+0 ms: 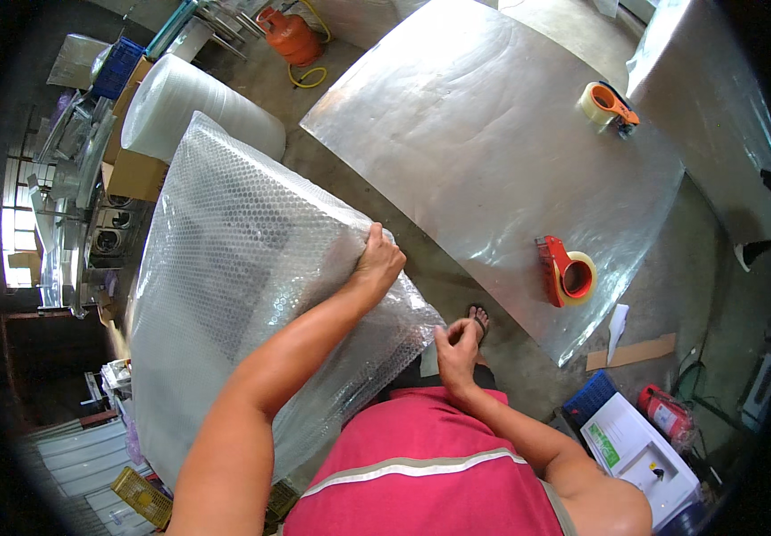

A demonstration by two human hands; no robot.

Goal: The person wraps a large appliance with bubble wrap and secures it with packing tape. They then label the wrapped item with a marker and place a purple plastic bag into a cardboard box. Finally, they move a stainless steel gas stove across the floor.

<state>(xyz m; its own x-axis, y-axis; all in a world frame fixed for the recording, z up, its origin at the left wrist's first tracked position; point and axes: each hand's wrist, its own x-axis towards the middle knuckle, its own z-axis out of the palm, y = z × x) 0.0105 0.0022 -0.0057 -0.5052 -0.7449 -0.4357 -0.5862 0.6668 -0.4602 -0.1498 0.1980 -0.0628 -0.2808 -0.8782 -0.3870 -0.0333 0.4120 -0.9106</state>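
Observation:
A big sheet of clear bubble wrap (251, 232) slants across the left side in front of me, with a darker grey area showing through it. My left hand (378, 265) is closed on its upper edge, fingers bent over the rim. At the sheet's near right corner, my right hand (459, 355) pinches the loose film between thumb and fingers. What lies inside or beneath the wrap cannot be made out clearly.
A metal-topped table (457, 134) stands ahead right, bearing a red tape dispenser (551, 268) and an orange one (613, 103). Behind the sheet are a bubble wrap roll (198, 107) and an orange gas cylinder (289, 36). A white sink-like basin (640, 456) sits lower right.

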